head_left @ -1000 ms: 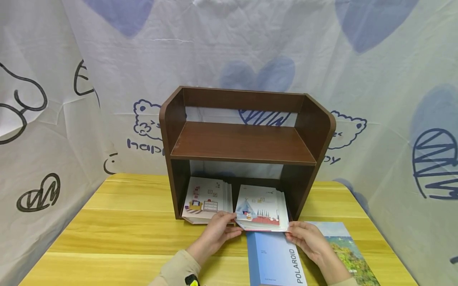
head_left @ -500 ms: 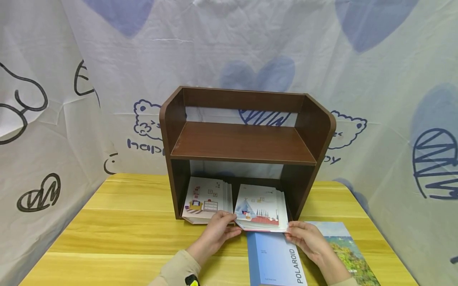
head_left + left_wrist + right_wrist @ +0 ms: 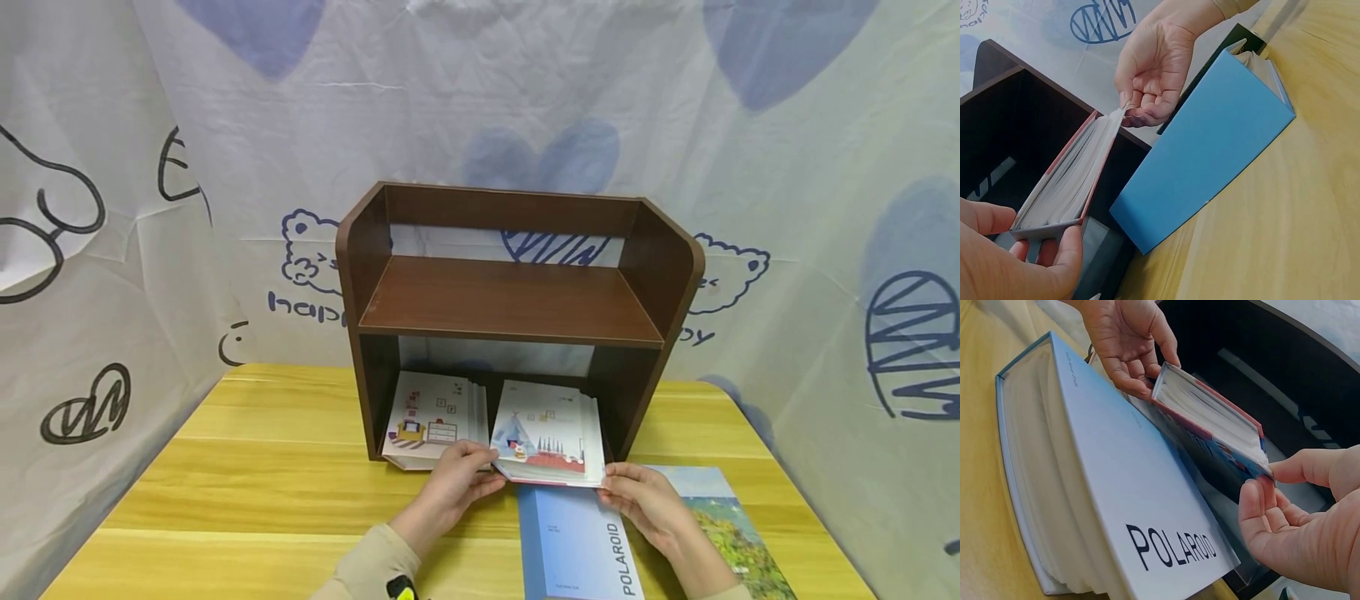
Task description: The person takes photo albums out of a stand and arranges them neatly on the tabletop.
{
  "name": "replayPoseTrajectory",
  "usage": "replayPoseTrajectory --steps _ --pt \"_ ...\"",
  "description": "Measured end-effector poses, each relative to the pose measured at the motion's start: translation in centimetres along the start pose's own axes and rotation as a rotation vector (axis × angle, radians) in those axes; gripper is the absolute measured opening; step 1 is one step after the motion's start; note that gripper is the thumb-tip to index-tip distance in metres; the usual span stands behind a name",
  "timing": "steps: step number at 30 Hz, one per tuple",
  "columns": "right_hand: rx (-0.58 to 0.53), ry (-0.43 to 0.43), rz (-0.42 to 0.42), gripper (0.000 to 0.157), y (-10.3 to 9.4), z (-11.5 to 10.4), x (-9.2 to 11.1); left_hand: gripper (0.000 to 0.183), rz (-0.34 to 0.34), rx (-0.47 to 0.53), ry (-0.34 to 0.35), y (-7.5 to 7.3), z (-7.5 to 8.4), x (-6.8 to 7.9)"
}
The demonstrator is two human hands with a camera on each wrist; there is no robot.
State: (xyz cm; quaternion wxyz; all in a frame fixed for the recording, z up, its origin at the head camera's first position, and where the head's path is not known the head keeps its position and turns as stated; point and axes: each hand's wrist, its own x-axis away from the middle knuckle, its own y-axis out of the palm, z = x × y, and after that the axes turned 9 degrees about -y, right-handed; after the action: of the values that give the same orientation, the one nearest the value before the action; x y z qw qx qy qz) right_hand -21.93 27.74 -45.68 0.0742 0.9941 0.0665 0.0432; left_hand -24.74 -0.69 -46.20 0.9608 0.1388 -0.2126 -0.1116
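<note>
A thick white-covered book with a blue tent picture lies partly inside the right of the lower compartment, its near end sticking out. At its near left corner, my left hand grips it with thumb and fingers. My right hand pinches the near right corner. The page block and reddish cover edges show in the left wrist view. Beside it, a similar white book with a furniture picture rests in the compartment's left. Below the held book's near edge lies a blue book lettered POLAROID.
The dark brown two-level shelf stands at the back of the wooden table. Its side panel rises close to the held book's right. A book with a landscape cover lies at right, partly behind my right forearm.
The held book's far edge has shifted slightly up in the head view, deeper toward the shelf's back. Both hands keep their grip at nearly the same places.
</note>
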Motion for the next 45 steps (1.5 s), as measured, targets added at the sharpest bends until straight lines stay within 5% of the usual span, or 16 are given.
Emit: replayPoseTrajectory --steps 45 --pt "0.018 -0.058 -0.065 0.01 0.4 -2.4 1.3 0.036 -0.072 -0.004 0.062 0.0 2.8 2.1"
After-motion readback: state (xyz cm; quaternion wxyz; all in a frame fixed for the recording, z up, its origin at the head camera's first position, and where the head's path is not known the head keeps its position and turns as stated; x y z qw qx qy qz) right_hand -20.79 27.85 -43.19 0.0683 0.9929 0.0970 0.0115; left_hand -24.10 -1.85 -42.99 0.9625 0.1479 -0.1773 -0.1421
